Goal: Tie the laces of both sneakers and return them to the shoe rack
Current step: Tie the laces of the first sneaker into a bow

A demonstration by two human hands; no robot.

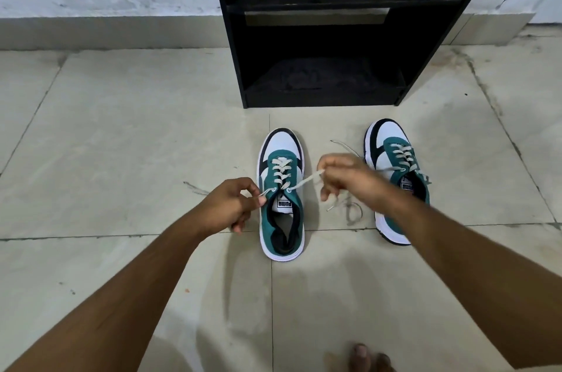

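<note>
Starting nearest you, your toes (pixel 362 355) sit on the floor (pixel 121 158) short of the left sneaker (pixel 282 195), your landmark here. Your left hand (pixel 231 204) pinches 1 lace end (pixel 264 192) just left of its top eyelets; your right hand (pixel 346 177) pinches the other lace end (pixel 307 181), drawn taut to the right. Pulling unevenly could drag the shoe sideways or slip a short end back through its eyelet. Right of the landmark, the right sneaker (pixel 395 180) lies with its loose laces (pixel 349 207) trailing on the floor under your right hand; you risk snagging them into this knot. Beyond the landmark stands the shoe rack (pixel 322 3), both shelves free.
</note>
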